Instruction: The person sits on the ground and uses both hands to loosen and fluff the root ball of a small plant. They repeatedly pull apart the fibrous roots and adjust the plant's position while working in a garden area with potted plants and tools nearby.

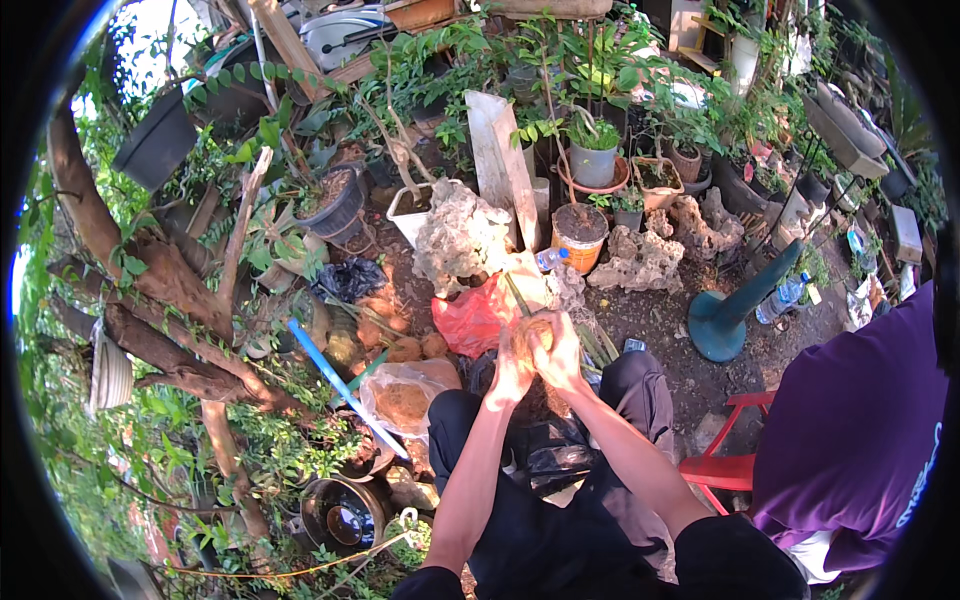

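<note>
Both my hands meet above my knees around a brown, fibrous ball that looks like coconut fibre or packed soil. My left hand presses its left side, and my right hand wraps its right side with the thumb across the front. A green stem rises just behind the ball; whether it is joined to it I cannot tell. Beyond the hands lies a red plastic bag. To the left, a clear plastic bag holds brown fibrous material, and several brown balls rest on the ground behind it.
A pitted rock and potted plants stand ahead. At left are a blue stick and tree branches. On the right are a green stand with a round base, a water bottle, a red chair and a person in purple.
</note>
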`<action>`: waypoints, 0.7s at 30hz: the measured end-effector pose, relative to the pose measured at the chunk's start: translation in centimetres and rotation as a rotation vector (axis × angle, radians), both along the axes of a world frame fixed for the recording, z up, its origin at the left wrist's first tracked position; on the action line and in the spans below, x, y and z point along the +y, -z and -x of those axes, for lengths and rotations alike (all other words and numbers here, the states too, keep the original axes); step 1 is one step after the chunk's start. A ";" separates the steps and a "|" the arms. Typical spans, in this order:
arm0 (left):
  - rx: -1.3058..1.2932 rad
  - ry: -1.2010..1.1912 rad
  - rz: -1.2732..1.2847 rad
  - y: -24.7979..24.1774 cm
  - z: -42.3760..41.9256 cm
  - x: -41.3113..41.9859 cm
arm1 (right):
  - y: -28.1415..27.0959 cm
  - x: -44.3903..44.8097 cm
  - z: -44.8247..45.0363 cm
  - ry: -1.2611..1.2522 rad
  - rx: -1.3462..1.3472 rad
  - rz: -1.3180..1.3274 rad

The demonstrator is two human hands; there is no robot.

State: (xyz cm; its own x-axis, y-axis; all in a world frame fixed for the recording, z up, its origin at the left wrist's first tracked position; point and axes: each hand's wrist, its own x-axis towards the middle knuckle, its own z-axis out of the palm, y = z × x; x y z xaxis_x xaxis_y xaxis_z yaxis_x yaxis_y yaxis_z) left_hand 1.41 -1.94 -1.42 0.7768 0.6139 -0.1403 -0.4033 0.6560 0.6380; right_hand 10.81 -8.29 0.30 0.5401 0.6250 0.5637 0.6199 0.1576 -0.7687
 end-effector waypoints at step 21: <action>-0.113 -0.136 -0.089 1.2 -0.7 -0.8 | 1.0 0.2 0.4 0.034 0.199 -0.065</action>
